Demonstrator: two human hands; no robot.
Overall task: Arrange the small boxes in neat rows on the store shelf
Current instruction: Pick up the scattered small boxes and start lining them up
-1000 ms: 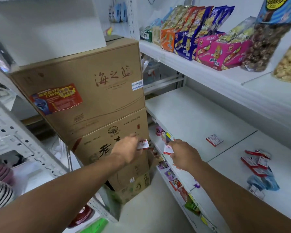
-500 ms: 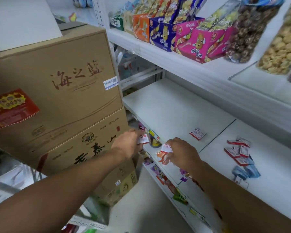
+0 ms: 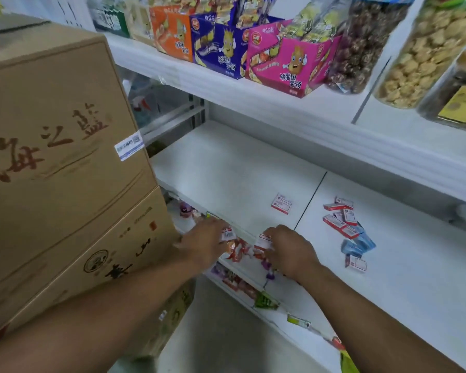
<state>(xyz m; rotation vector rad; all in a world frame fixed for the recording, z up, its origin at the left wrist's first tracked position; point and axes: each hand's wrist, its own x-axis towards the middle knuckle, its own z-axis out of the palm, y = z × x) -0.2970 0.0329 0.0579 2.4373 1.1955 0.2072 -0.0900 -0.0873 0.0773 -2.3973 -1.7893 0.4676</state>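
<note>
Holding one small box per hand: left hand (image 3: pixel 207 242) pinches a white-and-red small box (image 3: pixel 228 234) at its fingertips, right hand (image 3: pixel 289 250) pinches another one (image 3: pixel 263 241) the same way. Hands are apart, both at the near front edge of the middle shelf (image 3: pixel 226 179), boxes clear of the board, which reads as carry-and-place, likely about to start a row near the front lip. Rest of the stock is unsorted: a lone box (image 3: pixel 281 203) lies flat near the panel seam, a loose pile of red-white boxes (image 3: pixel 339 216) sits right of the seam at mixed angles, some overlapping, blue boxes (image 3: pixel 358 244) just nearer, and one more white box (image 3: pixel 355 263) nearest. No row is formed yet by my read. Containers: on the upper shelf, open display cartons hold snack packets standing upright, orange carton (image 3: pixel 171 32), blue carton (image 3: pixel 218 49), pink carton (image 3: pixel 288 65); right of them clear tubs, one with dark clustered snack (image 3: pixel 361 44), one with pale round biscuits (image 3: pixel 417 55); contents visible through the walls, lids out of view. Stacked brown cardboard cartons (image 3: pixel 59 130) stand on the left, closed, contents unknown, close beside the left forearm, so reach room on that side is tight. Lower shelf below holds small packets, too blurred to name.
</note>
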